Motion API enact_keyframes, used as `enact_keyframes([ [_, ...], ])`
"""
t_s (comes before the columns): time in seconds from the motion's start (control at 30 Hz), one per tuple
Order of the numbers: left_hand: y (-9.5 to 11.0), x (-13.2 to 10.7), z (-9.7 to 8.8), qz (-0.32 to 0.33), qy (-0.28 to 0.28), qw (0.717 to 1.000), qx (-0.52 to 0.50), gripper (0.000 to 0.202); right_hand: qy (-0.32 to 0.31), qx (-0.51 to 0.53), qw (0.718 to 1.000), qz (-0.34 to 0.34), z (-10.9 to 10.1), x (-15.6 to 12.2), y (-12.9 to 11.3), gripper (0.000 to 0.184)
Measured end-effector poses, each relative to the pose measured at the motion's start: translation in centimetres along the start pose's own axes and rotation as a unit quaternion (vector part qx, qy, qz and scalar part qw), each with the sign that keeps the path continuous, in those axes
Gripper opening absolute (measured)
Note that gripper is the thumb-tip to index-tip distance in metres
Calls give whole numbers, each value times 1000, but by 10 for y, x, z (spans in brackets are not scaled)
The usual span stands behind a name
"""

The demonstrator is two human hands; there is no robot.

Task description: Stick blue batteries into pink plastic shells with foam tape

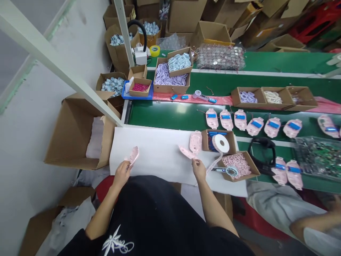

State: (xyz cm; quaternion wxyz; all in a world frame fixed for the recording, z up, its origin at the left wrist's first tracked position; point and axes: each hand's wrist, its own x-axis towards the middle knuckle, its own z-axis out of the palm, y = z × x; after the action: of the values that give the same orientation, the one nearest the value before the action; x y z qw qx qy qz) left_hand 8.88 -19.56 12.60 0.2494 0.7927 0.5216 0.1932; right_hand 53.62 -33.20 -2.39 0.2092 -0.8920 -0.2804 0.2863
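Left hand (pixel 122 174) and right hand (pixel 198 169) well apart, each in a closed grip

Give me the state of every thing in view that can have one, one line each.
left hand: closed on a pink plastic piece
right hand: closed on a second pink plastic piece
pink case: lying on the white sheet
ribbon roll: partly unwound, strip trailing down
cardboard box: open, flaps up
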Motion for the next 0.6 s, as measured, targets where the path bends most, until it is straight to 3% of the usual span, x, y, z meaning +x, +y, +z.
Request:
enact_keyframes([
  [0.1, -9, -2, -1, -9, 1, 1000, -1, 17, 12, -33, 999, 36, -10, 12, -11, 54],
  [0.27, -22, 7, 9, 3, -29, 1000, -8, 13, -15, -65, 997, -46, -28, 49, -45, 39],
  [0.43, -16, 45, 33, 136, -135, 981, 29, 23, -120, -155, 976, -91, -36, 127, -82, 50],
  [0.6, 12, 90, 77, 261, -185, 934, 159, 31, -210, -211, 939, -171, -22, 205, -94, 50],
])
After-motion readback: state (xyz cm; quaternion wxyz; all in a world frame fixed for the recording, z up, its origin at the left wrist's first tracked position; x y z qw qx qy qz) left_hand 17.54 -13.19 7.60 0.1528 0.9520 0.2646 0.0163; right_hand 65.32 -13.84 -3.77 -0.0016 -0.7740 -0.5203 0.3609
